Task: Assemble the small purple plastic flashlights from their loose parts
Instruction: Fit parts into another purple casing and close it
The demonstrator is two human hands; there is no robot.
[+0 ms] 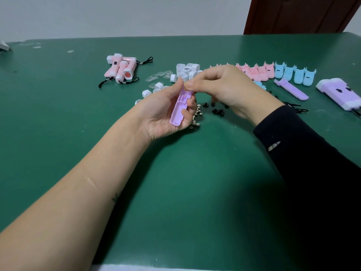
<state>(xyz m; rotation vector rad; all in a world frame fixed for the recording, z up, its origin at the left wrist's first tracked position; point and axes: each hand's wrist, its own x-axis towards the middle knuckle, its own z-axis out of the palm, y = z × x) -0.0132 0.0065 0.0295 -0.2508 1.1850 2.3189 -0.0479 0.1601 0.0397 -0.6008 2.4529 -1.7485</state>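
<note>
One head-worn wide-angle camera looks forward and down over a green table [58, 94]. The fingers [207, 75] sit near, wall [136, 16] beyond them.

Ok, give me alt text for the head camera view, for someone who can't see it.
Left hand holds a purple flashlight shell half while the right hand pinches at its top end, over a green table of loose parts.

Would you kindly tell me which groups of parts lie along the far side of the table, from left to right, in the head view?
pink finished flashlights → clear lenses → white caps → pink shell halves → blue shell halves → purple finished flashlights
</note>
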